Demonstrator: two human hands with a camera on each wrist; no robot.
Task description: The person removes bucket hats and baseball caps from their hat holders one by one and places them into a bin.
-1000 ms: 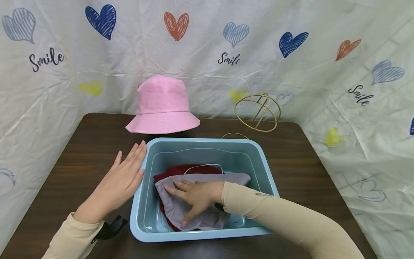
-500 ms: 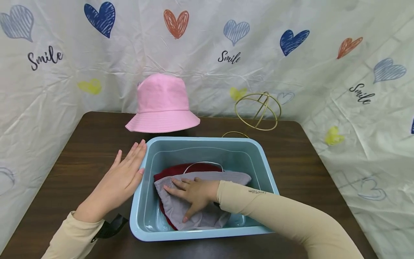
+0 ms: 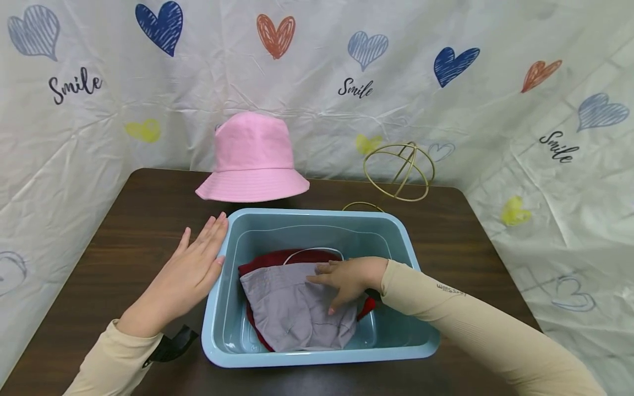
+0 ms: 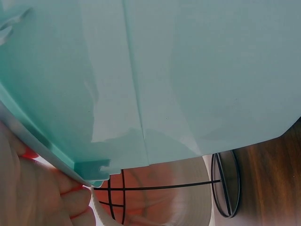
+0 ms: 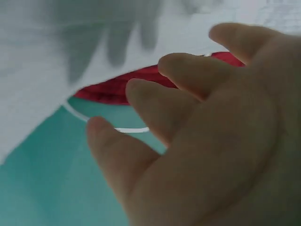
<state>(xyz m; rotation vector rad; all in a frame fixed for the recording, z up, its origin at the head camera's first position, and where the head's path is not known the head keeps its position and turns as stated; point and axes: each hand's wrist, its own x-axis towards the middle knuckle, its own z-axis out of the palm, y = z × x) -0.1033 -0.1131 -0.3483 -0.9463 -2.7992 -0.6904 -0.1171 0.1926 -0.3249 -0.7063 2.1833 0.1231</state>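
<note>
My left hand [image 3: 183, 275] lies flat along the left side of the light blue basin [image 3: 317, 213], fingers extended and tips near its back left corner. Inside the basin lies a flattened grey cloth hat [image 3: 282, 308] with a stitched band along its upper edge. Under it a dark red cloth piece [image 3: 264, 261] peeks out at the back, lower left and right, beside a thin white cord [image 3: 317, 249]. Over the grey hat's right part hovers my right hand [image 3: 349, 278], fingers spread and holding nothing. In the right wrist view its fingers [image 5: 146, 103] cast shadows on the pale cloth.
Behind the basin a pink bucket hat [image 3: 255, 148] sits raised on a wire stand, whose bars show in the left wrist view. A bare gold wire hat stand [image 3: 401, 170] stands to its right. Printed white sheeting [image 3: 317, 55] closes off the back of the brown table [image 3: 455, 247].
My right hand has lifted off the grey hat's middle and shifted right. The hat's right edge has folded inward, showing red cloth there. My left hand stays at the basin's side.
</note>
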